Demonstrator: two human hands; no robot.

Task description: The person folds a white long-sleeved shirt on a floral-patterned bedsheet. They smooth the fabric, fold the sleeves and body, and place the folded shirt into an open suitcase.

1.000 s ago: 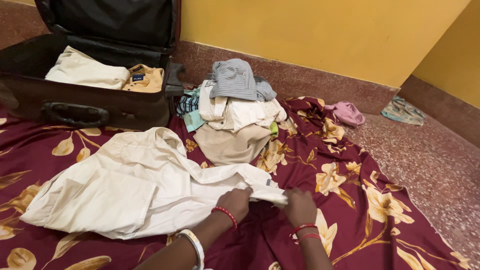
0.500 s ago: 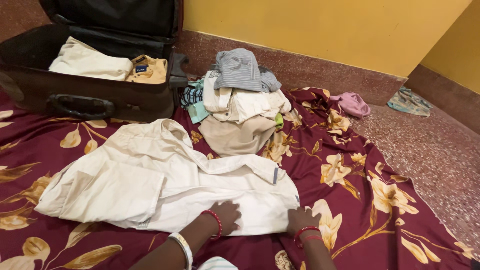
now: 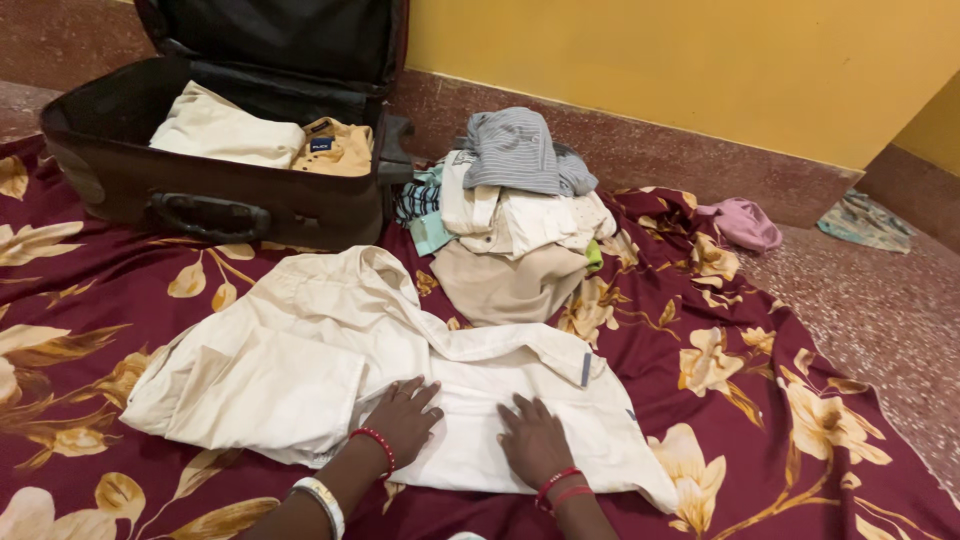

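View from a head camera, looking down at a person's two bare hands on a garment.

Nearest, the left hand (image 3: pixel 405 418) lies palm down with fingers (image 3: pixel 425 395) spread flat, gripping nothing, only pressing on a cream shirt (image 3: pixel 330 365). Just beside it, the right hand (image 3: pixel 535 440) rests the same way, open and flat on the same cloth. The left wrist carries one red bangle and one white one; the right wrist carries two red ones.

The cream shirt lies spread and partly rumpled on a maroon bedsheet with gold flowers (image 3: pixel 780 400), which covers the floor. The sheet itself is creased, so in my judgement the shirt could bunch or slide under the palms as they press, leaving the fabric wrinkled; the loose corner near the right wrist looks likeliest to fold over.

Beyond the shirt stands one pile of clothes (image 3: pixel 515 225), several pieces deep: a grey striped garment on top, white and tan pieces beneath, a teal checked one at its left side. An exact count cannot be told.

Further left, one dark open suitcase (image 3: pixel 230 200) holds two folded garments, cream and mustard. To the right lie one pink cloth (image 3: pixel 745 222) and one patterned cloth (image 3: pixel 865 220) on the speckled floor, below a yellow wall (image 3: pixel 700 60).
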